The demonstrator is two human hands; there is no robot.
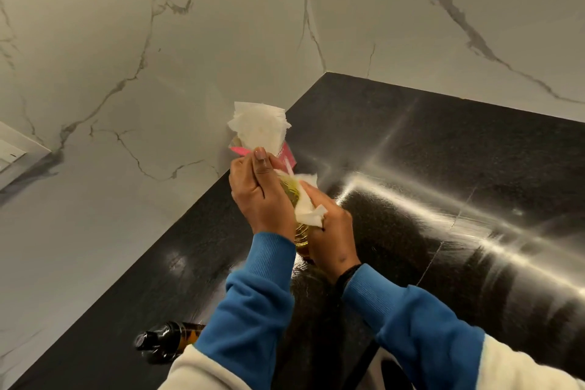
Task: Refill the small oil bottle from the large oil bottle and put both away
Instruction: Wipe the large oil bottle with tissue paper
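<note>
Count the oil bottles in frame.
2. The large oil bottle is held in both hands above the black counter, wrapped in paper towel. The dark small oil bottle stands bottom left, partly hidden by a sleeve.

Large oil bottle held above bench; small bottle standing at bench's left edge.
Large oil bottle (292, 196): clear, ribbed, yellow oil inside, pink label near top, tilted away, partly wrapped in white tissue (258, 128). Small oil bottle (167, 340): dark glass, black cap on, amber band showing, lower part hidden behind blue sleeve.
</note>
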